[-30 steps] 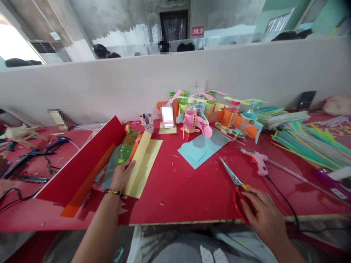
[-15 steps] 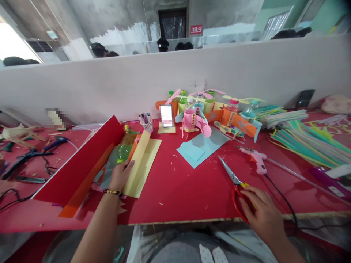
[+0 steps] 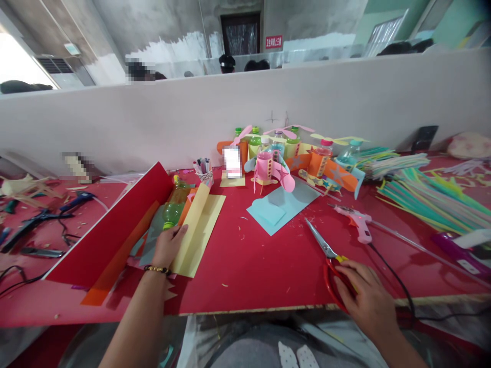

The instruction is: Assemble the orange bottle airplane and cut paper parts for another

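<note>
My left hand (image 3: 168, 248), with a beaded bracelet at its wrist, is closed at the edge of a folded yellow paper sheet (image 3: 195, 235); its fingertips are partly hidden. Just beyond it lies a clear green bottle (image 3: 174, 210) on its side, green cap toward me. Orange and grey-blue paper pieces lie around the bottle. My right hand (image 3: 370, 294) holds the red and yellow handles of a pair of scissors (image 3: 325, 245) near the table's front edge. The blades are together and point away to the left. Light blue paper (image 3: 282, 209) lies between the hands, farther back.
A red board (image 3: 115, 235) leans at the left. Bottle helicopters (image 3: 265, 163) with paper rotors stand by the partition (image 3: 192, 112). At the right lie a pink glue gun (image 3: 358, 222) with its cable and bundles of coloured strips (image 3: 433, 199). A pen holder (image 3: 205, 171) stands at the back.
</note>
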A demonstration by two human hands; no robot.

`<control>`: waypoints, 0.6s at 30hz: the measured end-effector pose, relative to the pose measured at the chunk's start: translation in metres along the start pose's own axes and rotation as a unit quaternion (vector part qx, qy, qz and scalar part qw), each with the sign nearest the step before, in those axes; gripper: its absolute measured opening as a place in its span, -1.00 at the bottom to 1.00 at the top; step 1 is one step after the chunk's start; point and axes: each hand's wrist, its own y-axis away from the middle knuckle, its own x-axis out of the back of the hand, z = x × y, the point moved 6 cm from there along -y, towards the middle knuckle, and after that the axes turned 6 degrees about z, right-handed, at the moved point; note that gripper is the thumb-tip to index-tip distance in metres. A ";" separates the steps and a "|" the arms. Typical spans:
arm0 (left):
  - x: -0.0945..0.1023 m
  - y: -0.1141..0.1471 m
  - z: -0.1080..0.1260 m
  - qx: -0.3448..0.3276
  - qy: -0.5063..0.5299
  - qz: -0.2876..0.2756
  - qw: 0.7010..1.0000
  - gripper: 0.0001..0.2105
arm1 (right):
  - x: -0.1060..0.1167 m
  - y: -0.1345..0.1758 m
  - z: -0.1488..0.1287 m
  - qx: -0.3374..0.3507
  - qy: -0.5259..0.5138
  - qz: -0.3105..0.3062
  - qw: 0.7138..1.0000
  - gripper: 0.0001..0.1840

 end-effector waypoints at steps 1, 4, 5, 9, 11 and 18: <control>0.000 0.000 0.000 -0.006 -0.008 -0.002 1.000 -0.53 | 0.000 0.000 0.000 -0.001 0.001 -0.002 1.000 -0.74; -0.001 -0.001 0.000 -0.029 -0.032 -0.002 0.999 -0.51 | -0.001 0.001 0.002 0.000 0.002 -0.004 1.000 -0.74; -0.001 -0.001 0.000 -0.031 -0.033 0.000 0.999 -0.51 | -0.002 0.002 0.002 0.001 0.002 -0.004 1.000 -0.74; -0.001 0.000 0.001 -0.025 -0.036 -0.004 0.999 -0.50 | -0.002 0.003 0.002 0.006 0.003 -0.001 1.000 -0.74; -0.001 0.000 0.002 -0.026 -0.041 -0.004 0.999 -0.51 | -0.002 0.002 0.002 0.004 0.003 -0.001 1.000 -0.74; -0.001 0.000 0.002 -0.024 -0.033 -0.004 0.999 -0.49 | -0.002 0.001 0.003 -0.006 -0.003 -0.005 1.000 -0.73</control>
